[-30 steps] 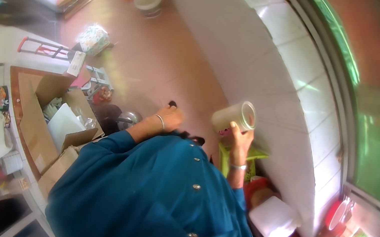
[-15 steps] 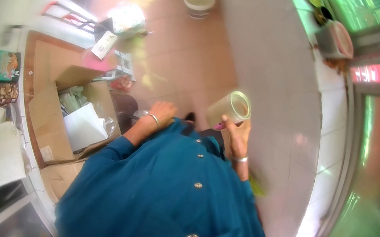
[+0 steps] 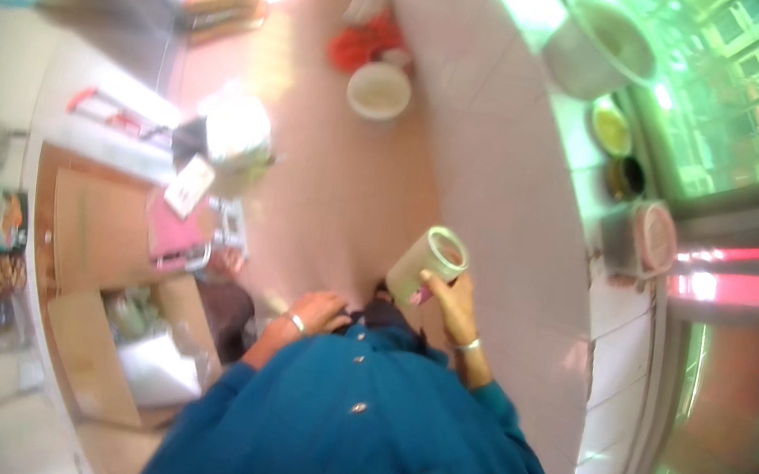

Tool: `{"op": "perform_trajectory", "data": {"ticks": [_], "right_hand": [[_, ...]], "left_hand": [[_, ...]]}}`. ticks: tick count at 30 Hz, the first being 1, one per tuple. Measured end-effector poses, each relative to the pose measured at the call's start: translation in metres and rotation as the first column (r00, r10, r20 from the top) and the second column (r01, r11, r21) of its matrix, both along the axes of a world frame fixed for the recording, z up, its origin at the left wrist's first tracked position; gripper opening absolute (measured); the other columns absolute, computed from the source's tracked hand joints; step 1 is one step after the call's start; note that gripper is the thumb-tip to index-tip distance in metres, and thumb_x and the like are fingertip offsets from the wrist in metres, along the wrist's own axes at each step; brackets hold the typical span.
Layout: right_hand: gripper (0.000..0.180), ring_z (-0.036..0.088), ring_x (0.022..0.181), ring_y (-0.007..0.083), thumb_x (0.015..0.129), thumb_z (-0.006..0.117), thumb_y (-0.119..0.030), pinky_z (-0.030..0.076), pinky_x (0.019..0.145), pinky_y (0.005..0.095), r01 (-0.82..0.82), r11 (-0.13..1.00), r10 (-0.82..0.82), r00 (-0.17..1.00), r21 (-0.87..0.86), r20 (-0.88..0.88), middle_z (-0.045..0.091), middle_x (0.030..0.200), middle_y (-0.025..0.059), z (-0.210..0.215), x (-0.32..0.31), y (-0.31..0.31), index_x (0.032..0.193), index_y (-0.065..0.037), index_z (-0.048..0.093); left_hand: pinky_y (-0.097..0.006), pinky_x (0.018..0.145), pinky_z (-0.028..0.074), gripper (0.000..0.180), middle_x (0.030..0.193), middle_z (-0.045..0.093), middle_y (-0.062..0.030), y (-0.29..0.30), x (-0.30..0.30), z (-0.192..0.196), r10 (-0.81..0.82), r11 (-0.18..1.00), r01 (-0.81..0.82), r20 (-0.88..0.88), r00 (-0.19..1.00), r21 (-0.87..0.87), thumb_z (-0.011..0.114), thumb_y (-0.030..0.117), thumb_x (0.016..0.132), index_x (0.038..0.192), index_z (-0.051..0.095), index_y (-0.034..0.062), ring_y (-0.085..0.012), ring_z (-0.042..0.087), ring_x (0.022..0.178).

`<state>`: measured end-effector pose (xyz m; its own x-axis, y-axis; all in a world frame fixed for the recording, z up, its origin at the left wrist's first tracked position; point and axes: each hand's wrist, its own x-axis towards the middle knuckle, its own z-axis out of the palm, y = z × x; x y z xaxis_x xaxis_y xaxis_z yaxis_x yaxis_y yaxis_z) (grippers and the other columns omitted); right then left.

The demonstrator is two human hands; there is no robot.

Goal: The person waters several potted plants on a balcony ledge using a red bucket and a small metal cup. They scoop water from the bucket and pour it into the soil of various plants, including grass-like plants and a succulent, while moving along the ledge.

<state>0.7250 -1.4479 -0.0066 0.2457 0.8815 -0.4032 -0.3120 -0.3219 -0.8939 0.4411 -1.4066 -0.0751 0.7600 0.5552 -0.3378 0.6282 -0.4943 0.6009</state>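
- We hold a pale jar (image 3: 413, 277) in our right hand (image 3: 454, 311), which is clasped around its right side, the thumb lying along the near face.
- The jar is in the air in front of our body, a little to the right, tilted with its ringed end to the far right; we cannot tell whether that end is covered.
- A pink patch (image 3: 420, 295) shows on the jar beside our thumb.
- Our left hand (image 3: 318, 309) is near our waist, left of the jar and well apart from it; it is blurred, and we cannot tell whether it grasps anything.
- We wear a bracelet on each wrist and a blue shirt (image 3: 304, 437) with a row of buttons.
- To our left we see a carton (image 3: 90, 354) with white sheets (image 3: 158, 369) inside.
- Far ahead, a white bucket (image 3: 378, 95) stands on the floor (image 3: 339, 179), just beside something red (image 3: 351, 51).
- Far right, on a ledge by the window, we see a large tub (image 3: 573, 58), a yellow dish (image 3: 610, 127) and a pink-ended container (image 3: 628, 238).
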Motion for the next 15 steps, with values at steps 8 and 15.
{"op": "perform_trajectory", "data": {"ticks": [8,15], "right_hand": [[0.059,0.063,0.060,0.0114,0.083,0.074,-0.008,0.053,0.055,0.0254,-0.161,0.985,0.160,0.987,0.056,0.032,0.064,0.085,0.0059,0.016,-0.011,0.144,0.133,0.001,0.044],[0.063,0.065,0.068,0.0127,0.082,0.077,-0.013,0.055,0.058,0.0261,-0.270,0.957,0.261,0.961,0.111,0.086,0.065,0.086,0.0078,0.008,-0.063,0.266,0.132,0.002,0.042]], "left_hand": [[-0.030,0.085,0.051,0.030,0.107,0.069,-0.0116,0.094,0.041,0.047,0.455,0.839,-0.224,0.412,0.790,-0.496,0.069,0.021,0.091,0.114,0.066,0.0014,-0.0210,0.067,0.095],[-0.030,0.098,0.046,0.035,0.115,0.066,-0.0103,0.170,-0.040,0.026,0.267,0.424,0.052,0.179,0.947,-0.904,0.059,0.025,0.098,0.122,0.060,-0.0007,-0.0184,0.061,0.109]]}}
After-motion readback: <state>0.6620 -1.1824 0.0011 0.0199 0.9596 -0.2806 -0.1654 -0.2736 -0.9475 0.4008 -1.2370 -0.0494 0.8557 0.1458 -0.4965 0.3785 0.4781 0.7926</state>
